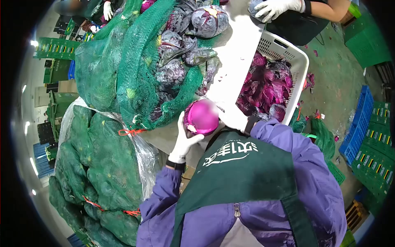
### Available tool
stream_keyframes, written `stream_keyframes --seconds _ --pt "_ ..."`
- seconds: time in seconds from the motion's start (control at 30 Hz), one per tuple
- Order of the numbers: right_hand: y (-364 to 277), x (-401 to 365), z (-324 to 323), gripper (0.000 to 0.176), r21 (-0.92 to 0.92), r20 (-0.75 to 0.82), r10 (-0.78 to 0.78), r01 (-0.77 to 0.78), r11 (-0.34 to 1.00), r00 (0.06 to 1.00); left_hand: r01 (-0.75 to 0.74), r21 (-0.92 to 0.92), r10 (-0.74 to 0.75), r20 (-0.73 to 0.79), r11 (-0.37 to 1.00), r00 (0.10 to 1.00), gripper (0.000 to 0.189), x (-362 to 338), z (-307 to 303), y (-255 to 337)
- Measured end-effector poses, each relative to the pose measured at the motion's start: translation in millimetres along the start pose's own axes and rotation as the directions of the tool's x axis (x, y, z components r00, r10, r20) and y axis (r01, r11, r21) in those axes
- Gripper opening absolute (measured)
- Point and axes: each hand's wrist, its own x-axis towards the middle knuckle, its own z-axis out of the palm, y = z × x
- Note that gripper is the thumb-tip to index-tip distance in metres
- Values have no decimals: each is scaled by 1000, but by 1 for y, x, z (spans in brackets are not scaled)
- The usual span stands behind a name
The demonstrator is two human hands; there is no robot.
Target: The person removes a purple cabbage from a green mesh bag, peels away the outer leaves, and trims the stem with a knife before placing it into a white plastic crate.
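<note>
A peeled, glossy purple red cabbage [201,117] is held up in front of my apron. My left hand [183,142], in a white glove, grips it from the left and below, thumb along its lower side. Right beside the cabbage is my white-gloved right hand [233,116], its fingers closed; a small dark thing shows at the fingertips, too washed out to name. Just beyond, unpeeled red cabbages [170,73] with dull outer leaves spill from a green mesh sack [135,78] onto the white table [230,53].
To the right, a white plastic crate [302,68] holds loose purple leaves. A co-worker's gloved hand [277,8] rests on a cabbage at the table's far end. Full green net sacks [103,164] are stacked on the left. Blue crates [358,123] and green crates stand at far right.
</note>
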Motion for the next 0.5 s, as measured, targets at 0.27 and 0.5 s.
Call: stream_keyframes --seconds 0.27,0.5 --pt "8 -2 19 29 -337 -221 -139 58 940 965 61 12 -44 -566 998 823 75 22 15 -44" --pt "19 -2 -39 31 -426 -200 32 -116 897 979 184 -463 -274 -135 867 952 83 -9 6 -21"
